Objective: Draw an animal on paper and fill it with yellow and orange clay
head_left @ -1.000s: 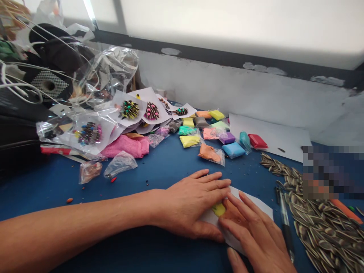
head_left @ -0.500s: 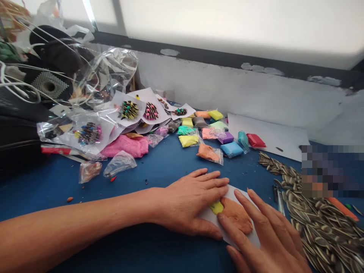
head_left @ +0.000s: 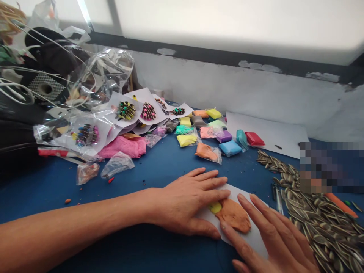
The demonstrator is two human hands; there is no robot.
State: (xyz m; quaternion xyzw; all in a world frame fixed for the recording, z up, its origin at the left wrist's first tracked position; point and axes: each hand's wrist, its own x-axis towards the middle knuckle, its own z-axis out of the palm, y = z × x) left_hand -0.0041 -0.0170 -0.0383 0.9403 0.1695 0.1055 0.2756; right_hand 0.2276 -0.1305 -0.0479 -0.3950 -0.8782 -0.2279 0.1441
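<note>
A flattened orange piece of modelling clay [head_left: 235, 217] lies on a small white paper sheet [head_left: 256, 237], with a yellow clay patch [head_left: 215, 207] joined at its left end. My left hand [head_left: 193, 203] rests flat on the paper's left side, fingers spread, its fingertips beside the clay. My right hand [head_left: 273, 239] hovers over the paper's right side with fingers apart. Its index fingertip is at the lower left edge of the orange clay. Neither hand grips anything.
A pile of sunflower seeds [head_left: 324, 223] spreads along the right. Coloured clay packets, including a blue packet [head_left: 230, 148], lie beyond my hands. Seed-and-clay figures on paper [head_left: 126, 110], a pink cloth [head_left: 125, 146] and clear plastic bags [head_left: 118, 163] crowd the left. A larger white sheet [head_left: 273, 131] lies by the wall.
My right hand has shifted slightly right and down, its index finger moving off the yellow patch toward the orange clay's lower edge. My left hand stays nearly still.
</note>
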